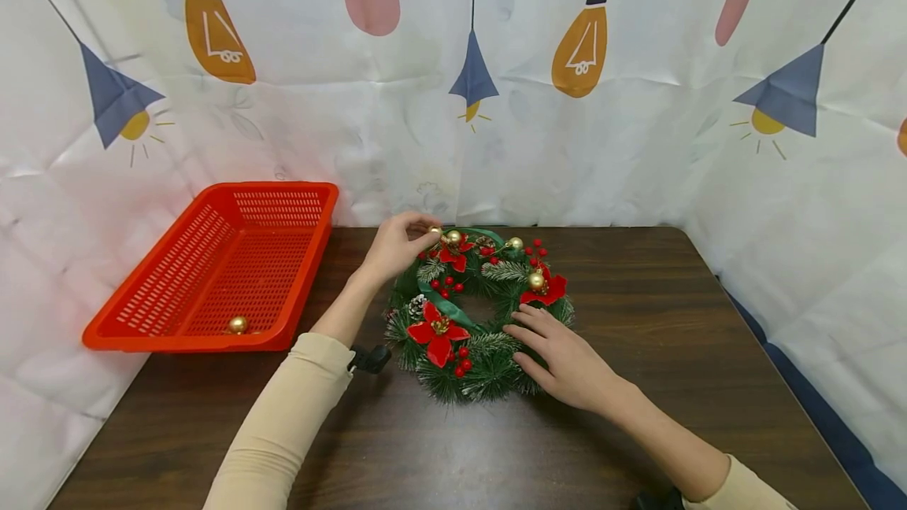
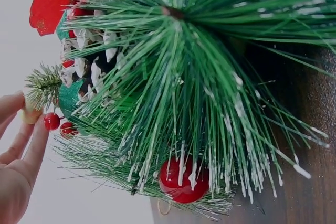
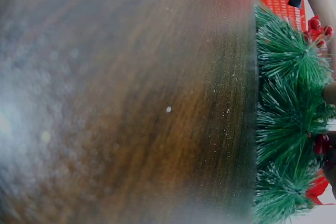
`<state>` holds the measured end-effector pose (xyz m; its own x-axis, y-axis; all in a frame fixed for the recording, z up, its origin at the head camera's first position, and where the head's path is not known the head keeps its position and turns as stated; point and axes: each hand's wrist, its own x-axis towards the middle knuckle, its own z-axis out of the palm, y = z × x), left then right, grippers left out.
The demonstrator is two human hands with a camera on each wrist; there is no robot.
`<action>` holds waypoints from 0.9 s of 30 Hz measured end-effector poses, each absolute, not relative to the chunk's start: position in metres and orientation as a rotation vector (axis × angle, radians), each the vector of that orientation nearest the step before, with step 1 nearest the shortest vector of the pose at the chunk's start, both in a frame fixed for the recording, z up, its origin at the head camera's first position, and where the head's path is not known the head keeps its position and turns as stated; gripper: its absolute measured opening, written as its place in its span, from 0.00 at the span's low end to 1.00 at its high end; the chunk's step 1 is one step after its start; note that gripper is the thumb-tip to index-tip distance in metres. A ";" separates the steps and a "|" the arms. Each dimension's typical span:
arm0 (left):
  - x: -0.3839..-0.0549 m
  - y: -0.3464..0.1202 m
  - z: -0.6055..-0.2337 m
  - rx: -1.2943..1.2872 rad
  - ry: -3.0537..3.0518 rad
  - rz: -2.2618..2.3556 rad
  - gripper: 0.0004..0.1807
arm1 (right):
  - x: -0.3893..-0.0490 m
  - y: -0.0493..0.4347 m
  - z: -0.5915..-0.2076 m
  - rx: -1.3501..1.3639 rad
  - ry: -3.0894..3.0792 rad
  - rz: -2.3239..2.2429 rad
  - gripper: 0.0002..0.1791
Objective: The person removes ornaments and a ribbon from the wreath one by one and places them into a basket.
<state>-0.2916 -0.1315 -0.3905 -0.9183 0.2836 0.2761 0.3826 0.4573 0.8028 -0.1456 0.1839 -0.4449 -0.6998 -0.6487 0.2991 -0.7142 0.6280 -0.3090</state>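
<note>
On the table lies a green Christmas wreath (image 1: 489,372), dressed with red poinsettias (image 1: 439,333), red berries, a pinecone (image 1: 417,305), a green ribbon (image 1: 449,309) and several gold balls (image 1: 536,280). At its far left edge my left hand (image 1: 398,249) pinches a small gold ball (image 2: 30,115) between thumb and fingers; the fingers partly cover it. My right hand (image 1: 572,360) rests on the wreath's near right side, fingers spread and fairly straight. The right wrist view mostly shows table, with green needles (image 3: 294,108) and partial fingers at its right edge.
A red plastic basket (image 1: 298,290) stands at the left of the dark wooden table (image 1: 623,282), with a gold ball (image 1: 238,325) inside near its front. Behind the table hangs a white curtain (image 1: 425,132) printed with lamps and bulbs.
</note>
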 end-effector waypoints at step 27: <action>-0.277 -0.158 -0.363 -0.583 -2.455 -1.531 0.14 | -0.145 0.184 -0.447 1.133 -2.680 0.617 0.26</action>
